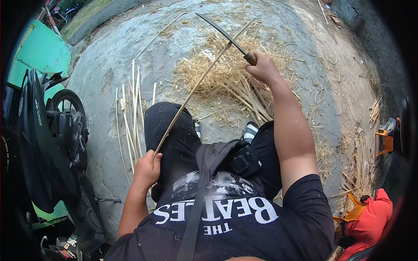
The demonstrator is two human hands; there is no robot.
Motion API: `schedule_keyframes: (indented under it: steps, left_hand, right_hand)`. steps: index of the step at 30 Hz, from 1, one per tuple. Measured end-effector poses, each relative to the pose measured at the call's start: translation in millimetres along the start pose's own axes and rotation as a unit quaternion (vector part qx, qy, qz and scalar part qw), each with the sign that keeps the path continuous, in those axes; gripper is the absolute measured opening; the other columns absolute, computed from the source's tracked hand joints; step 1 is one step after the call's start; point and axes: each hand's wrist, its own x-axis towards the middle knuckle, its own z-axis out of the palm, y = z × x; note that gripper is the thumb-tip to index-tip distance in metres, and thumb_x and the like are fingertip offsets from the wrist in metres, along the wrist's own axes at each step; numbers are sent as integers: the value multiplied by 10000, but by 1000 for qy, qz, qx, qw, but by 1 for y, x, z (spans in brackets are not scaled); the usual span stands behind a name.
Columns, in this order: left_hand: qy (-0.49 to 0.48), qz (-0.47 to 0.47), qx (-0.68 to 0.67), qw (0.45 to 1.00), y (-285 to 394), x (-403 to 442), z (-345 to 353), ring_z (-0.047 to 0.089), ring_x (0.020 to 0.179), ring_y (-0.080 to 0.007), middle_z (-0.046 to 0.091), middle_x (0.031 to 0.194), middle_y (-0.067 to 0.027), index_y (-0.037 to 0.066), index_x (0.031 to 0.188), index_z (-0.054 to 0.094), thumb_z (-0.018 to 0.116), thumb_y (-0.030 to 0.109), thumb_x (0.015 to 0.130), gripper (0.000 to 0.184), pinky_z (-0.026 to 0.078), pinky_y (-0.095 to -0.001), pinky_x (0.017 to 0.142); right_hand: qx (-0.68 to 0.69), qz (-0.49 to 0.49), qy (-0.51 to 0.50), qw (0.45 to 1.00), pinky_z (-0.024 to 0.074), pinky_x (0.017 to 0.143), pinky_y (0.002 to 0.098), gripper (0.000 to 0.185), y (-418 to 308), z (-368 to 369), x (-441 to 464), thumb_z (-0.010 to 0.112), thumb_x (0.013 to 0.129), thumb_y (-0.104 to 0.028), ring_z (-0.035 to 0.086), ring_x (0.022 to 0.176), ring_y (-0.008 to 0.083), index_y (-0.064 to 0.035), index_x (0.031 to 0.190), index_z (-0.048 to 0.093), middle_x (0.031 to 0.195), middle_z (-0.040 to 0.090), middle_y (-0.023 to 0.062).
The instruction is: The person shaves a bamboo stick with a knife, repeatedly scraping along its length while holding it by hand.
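Note:
My left hand is closed around the lower end of a long, thin bamboo strip, which slants up and away to the right across my knee. In my right hand is the wooden handle of a machete, its dark, slightly curved blade pointing up and left. Blade and strip cross near a darker node on the strip; whether the edge bites into it I cannot tell. Beyond my feet lies a heap of curly bamboo shavings, with a bundle of split strips sticking out of it.
Several long strips lie on the concrete ground to my left. A parked motorbike stands further left. At the right are scattered bamboo offcuts, orange brackets and a red cloth item.

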Motion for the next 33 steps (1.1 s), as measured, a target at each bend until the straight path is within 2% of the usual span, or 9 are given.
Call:
schedule_keyframes:
  steps: [2,9,11,15,20,22,25,28,33]
  left_hand:
    - [-14,-5,-11,1000,1,2,-1,573,732,-544,586,736,-302,-5,854,517,575,354,1070,424,436,-541,607]
    - [-118,-1,-141,983,-29,12,-13,508,676,-209,541,712,-86,7,867,546,519,437,1104,492,444,-382,640]
    - [-131,-2,-151,980,-37,15,-12,473,703,-143,526,725,-21,20,857,551,509,453,1108,502,437,-348,642]
    - [-159,-28,-234,959,-51,17,-5,460,690,-120,533,739,19,49,839,559,491,471,1112,506,413,-302,629]
    - [-197,-74,-321,924,-51,21,-7,444,661,-98,510,719,39,70,837,568,477,475,1116,500,389,-278,608]
    - [-197,-79,-314,925,-49,21,-8,460,642,-111,514,705,32,59,841,573,480,473,1115,505,399,-291,603]
    - [-148,-39,-243,958,-49,21,-4,490,634,-139,532,691,3,32,850,581,486,474,1112,522,423,-320,605]
    - [-95,-18,-162,982,-25,13,-6,524,657,-167,554,694,-41,1,862,586,492,476,1108,543,449,-348,624]
    - [-71,-31,-156,985,-22,9,-9,535,658,-198,565,686,-96,-17,869,584,493,466,1108,546,459,-382,630]
  right_hand:
    - [2,-48,8,999,560,858,448,334,-10,-9,-15,717,817,-244,727,971,351,-46,1086,695,1023,746,197]
    - [-49,-205,-135,968,559,815,470,282,-58,-18,-53,750,757,-217,717,924,376,-62,988,708,924,731,185]
    - [-87,-250,-80,961,546,830,470,247,-54,-7,-52,764,738,-272,723,895,343,-104,913,719,872,735,131]
    - [-172,-245,-14,954,528,860,454,246,-60,-15,-48,755,749,-350,728,867,305,-149,885,716,849,737,82]
    - [-173,-209,-72,960,571,853,463,276,-71,1,-56,747,798,-351,734,921,325,-122,945,702,937,745,119]
    - [-169,-224,-105,954,582,860,463,279,-86,14,-66,740,827,-327,736,952,331,-115,1001,690,961,748,128]
    - [-154,-267,-84,948,587,828,462,236,-93,29,-69,742,815,-305,736,917,335,-108,939,704,906,744,139]
    - [-36,-177,-149,972,580,832,483,182,-72,41,-38,711,810,-266,726,919,355,-131,928,740,926,752,133]
    - [-104,-209,-65,970,583,807,484,169,-82,53,-51,710,824,-278,734,889,345,-134,911,728,907,750,136]
